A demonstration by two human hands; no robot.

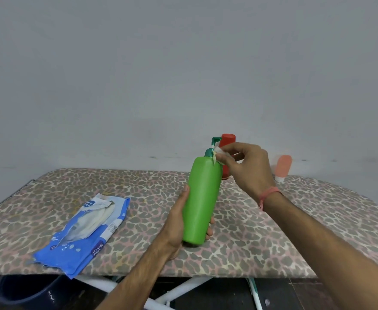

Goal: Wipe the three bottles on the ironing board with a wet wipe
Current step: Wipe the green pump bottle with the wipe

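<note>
Leopard-print ironing board (273,231) carries the job. Left hand (174,224) has its fingers (209,231) wrapped round the green bottle (202,198), lifted and tilted. Right hand (246,168) pinches the wet wipe (219,155) against the pump collar. Best to turn the bottle under the wipe, working neck downward. Red bottle (227,142) and pink bottle (283,166) stand behind.

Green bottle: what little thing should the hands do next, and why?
Probably slide the wet wipe down from the pump neck onto the green bottle. The right hand pinches it there, while the left hand steadies the base, and the body looks not yet reached.
</note>
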